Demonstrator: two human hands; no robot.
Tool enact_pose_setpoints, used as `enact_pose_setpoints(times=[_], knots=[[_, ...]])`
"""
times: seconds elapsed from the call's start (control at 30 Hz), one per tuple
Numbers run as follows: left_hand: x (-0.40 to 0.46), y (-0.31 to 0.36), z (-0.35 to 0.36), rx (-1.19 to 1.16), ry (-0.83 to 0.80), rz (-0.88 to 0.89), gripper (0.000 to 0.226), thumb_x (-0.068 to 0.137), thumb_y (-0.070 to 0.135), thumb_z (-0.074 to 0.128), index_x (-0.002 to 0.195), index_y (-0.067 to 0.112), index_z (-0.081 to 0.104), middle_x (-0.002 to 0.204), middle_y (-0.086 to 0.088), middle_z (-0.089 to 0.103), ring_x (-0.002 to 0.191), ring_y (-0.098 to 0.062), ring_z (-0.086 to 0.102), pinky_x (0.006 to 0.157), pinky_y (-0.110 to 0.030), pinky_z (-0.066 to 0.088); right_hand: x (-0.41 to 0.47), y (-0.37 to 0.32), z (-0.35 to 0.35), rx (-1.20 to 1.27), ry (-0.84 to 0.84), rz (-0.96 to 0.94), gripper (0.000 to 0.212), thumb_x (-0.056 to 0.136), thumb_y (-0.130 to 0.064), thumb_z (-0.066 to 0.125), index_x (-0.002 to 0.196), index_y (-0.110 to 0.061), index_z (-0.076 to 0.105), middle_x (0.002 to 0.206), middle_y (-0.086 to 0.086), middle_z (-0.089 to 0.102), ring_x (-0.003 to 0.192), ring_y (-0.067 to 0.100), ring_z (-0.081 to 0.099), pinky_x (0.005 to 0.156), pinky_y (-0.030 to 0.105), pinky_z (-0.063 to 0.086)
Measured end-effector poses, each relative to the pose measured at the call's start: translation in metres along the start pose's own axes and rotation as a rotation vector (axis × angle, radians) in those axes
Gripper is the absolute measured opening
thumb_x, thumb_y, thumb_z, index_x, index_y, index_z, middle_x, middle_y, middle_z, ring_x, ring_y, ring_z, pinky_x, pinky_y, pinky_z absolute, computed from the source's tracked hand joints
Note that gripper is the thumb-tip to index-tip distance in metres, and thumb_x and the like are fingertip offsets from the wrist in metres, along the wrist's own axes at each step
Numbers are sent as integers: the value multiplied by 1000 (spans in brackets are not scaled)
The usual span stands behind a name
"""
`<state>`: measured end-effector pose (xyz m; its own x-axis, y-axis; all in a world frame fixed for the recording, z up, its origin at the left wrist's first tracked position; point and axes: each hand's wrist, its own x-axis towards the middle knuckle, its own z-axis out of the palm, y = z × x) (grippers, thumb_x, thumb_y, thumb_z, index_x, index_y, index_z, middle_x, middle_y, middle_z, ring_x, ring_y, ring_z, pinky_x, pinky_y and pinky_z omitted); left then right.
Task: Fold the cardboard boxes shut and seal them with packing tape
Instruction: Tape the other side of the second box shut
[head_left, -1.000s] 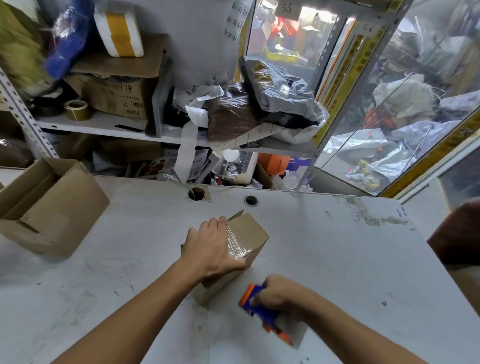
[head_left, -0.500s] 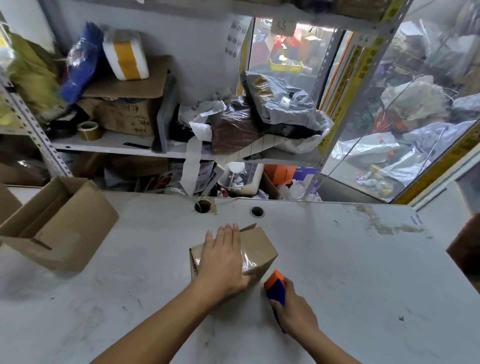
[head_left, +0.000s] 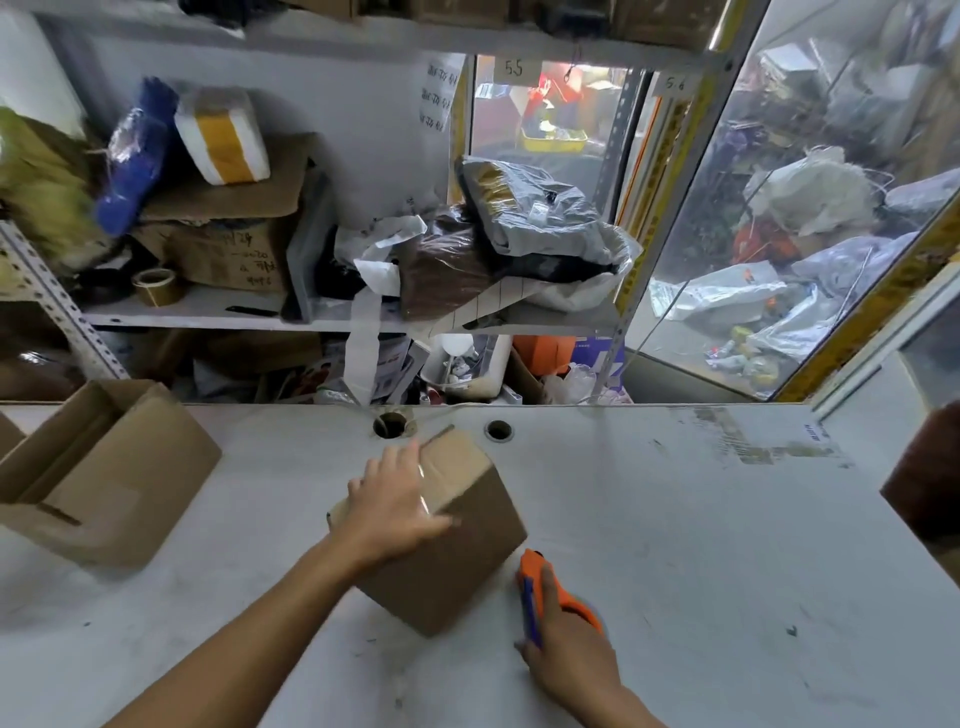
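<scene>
A small brown cardboard box (head_left: 457, 561) sits tilted on the white table (head_left: 701, 545) in front of me, with shiny clear tape over its top seam. My left hand (head_left: 395, 509) lies flat across the box top, fingers spread toward the right. Just right of the box, my right hand (head_left: 569, 649) grips an orange and blue tape dispenser (head_left: 540, 587), held low near the table and apart from the box. One flap corner sticks up at the box's far edge.
A larger open cardboard box (head_left: 98, 467) lies on its side at the table's left. Two round cable holes (head_left: 389, 425) sit behind the small box. Cluttered shelves with a tape roll (head_left: 156, 283), boxes and bags stand beyond the table. A brown object (head_left: 930, 488) is at the right edge.
The box has been turned so a plain side faces me. My left hand slid across its top to the right. The right hand with the dispenser moved back beside the box.
</scene>
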<state>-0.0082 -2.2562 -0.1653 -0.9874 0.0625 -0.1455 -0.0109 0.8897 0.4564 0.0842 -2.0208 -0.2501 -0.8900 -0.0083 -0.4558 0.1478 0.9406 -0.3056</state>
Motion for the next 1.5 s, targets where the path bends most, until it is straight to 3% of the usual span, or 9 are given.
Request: enact_pose_setpoints(times=[0.17, 0.3, 0.4, 0.57, 0.77, 0.9, 1.1, 1.3, 1.5], knots=[[-12, -35, -57, -1141, -166, -84, 102, 50, 45, 88, 140, 24, 45, 129, -11, 66, 111, -27, 68, 90, -43, 57, -1, -16, -48, 581, 165, -94, 45, 84, -42, 62, 128, -39, 53, 122, -4, 65, 114, 17, 62, 90, 30, 50], [-23, -50, -56, -1539, -151, -151, 85, 44, 28, 84, 125, 16, 63, 113, -13, 73, 96, -30, 71, 80, -48, 55, -9, -34, -80, 1359, -197, -234, 63, 74, -32, 69, 132, -45, 48, 134, -7, 59, 122, 16, 60, 98, 49, 53], [-27, -56, -40, -1753, -159, -156, 54, 33, 17, 91, 86, 11, 79, 85, -10, 76, 80, -25, 73, 82, -45, 50, -17, -53, -93, 1300, -173, -383, 88, 66, -37, 80, 134, -62, 29, 134, -17, 57, 123, 13, 59, 102, 47, 53], [-25, -64, -17, -1700, -199, -151, 56, 58, 29, 94, 106, 9, 74, 109, -15, 71, 108, -34, 65, 96, -49, 52, -32, -77, -116, 944, 220, -449, 106, 57, -40, 90, 134, -56, 19, 128, -36, 40, 124, -7, 44, 93, 18, 45], [-31, -85, -51, -1339, 474, -164, 30, 105, 22, 37, 120, 14, 62, 122, -9, 65, 124, -30, 57, 104, -47, 45, -41, -81, -124, 643, 457, -567, 114, 52, -26, 93, 141, -42, 23, 140, -27, 38, 133, -6, 40, 105, 14, 44], [-53, -51, -110, -854, 121, 129, 47, 84, 54, 58, 114, 21, 73, 111, 1, 76, 108, -18, 69, 93, -33, 53, -43, -83, -124, 519, 479, -631, 115, 53, -30, 91, 148, -28, 25, 145, -13, 38, 135, 7, 43, 111, 23, 41], [-51, -31, -122, -1014, -347, -48, 43, 67, 17, 92, 107, 11, 75, 106, -13, 77, 97, -28, 73, 90, -49, 57, -45, -87, -125, 487, 252, -649, 114, 57, -39, 90, 145, -36, 18, 145, -22, 32, 132, 4, 45, 107, 22, 41], [-59, -29, -94, -1152, -418, 3, 46, 73, 3, 75, 118, 7, 70, 115, -20, 73, 98, -30, 71, 71, -33, 60, -40, -95, -131, 627, 210, -536, 34, 94, -48, 38, 123, -35, 47, 114, -25, 53, 109, -1, 53, 84, 10, 40], [-58, -32, -81, -1190, -443, 7, 50, 71, 7, 81, 121, 10, 70, 120, -22, 70, 106, -39, 69, 88, -49, 58, -23, -103, -132, 596, 311, -452, 14, 104, -32, 41, 99, -30, 54, 94, -13, 60, 90, -1, 54, 72, 13, 40]])
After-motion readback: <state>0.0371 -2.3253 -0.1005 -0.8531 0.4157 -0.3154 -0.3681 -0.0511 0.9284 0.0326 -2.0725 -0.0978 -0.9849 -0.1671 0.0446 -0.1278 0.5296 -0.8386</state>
